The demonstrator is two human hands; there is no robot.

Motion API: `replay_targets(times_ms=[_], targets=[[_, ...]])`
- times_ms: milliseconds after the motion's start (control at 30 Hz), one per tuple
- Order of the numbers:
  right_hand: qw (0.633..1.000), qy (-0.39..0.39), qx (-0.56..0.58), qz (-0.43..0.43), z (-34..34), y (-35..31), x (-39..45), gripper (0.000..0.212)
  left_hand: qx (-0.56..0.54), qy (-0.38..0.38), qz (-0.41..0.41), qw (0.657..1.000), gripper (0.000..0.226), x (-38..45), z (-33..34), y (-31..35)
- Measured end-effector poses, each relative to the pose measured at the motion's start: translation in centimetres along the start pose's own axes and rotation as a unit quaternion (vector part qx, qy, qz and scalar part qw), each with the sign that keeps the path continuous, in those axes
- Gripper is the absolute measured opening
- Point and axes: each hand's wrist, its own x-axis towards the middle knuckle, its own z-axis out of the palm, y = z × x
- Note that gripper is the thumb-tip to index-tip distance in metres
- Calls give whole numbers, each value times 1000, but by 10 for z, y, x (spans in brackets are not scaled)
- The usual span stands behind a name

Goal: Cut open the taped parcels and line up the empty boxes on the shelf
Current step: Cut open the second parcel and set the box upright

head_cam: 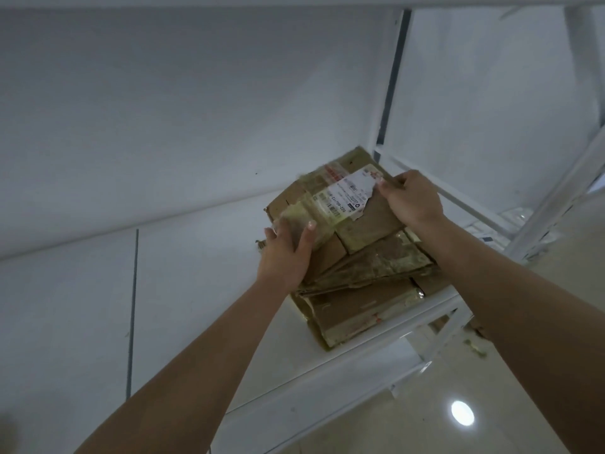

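Shelving step: the left hand (288, 253) clasps the near-left edge of the top cardboard box (340, 211), fingers curled over it, atop a flattened pile on the white shelf (196, 290). The right hand (412, 199) pinches its far edge by the torn label (347, 194). Next, probably, squaring it against the pile.

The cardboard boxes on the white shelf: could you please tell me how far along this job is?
Done: a lower box already lies on the shelf. In hand: left hand and right hand set the labelled top box on it. Left: lining them up; other parcels aren't visible.
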Motion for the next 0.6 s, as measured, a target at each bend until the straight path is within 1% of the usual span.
replay_targets(times_ms=[67, 133, 200, 267, 333, 400, 500, 567, 600], targets=[[999, 29, 26, -24, -4, -15, -6, 28, -18, 11, 57, 998, 93, -2, -7, 3], [996, 59, 31, -54, -4, -31, -9, 23, -52, 34, 92, 994, 79, 0, -16, 9], [993, 93, 36, -67, -5, -46, -13, 28, -82, 77, 97, 989, 71, 5, -29, 10], [987, 135, 52, -66, -8, -56, -19, 32, -111, 84, 65, 988, 70, 10, -43, 7], [981, 172, 61, -71, -11, -64, -28, 34, -165, 39, 20, 985, 75, 13, -52, 2], [977, 196, 52, -72, -10, -71, -42, 35, -212, -34, -6, 977, 76, 9, -56, -3], [974, 220, -5, -49, -5, -79, -66, 36, -200, -122, 15, 972, 75, -2, -51, -20], [970, 242, -17, -11, -4, -80, -82, 39, -167, -174, 43, 970, 83, -5, -46, -34], [968, 251, -12, 16, -5, -79, -91, 40, -148, -201, 60, 966, 84, -3, -44, -41]])
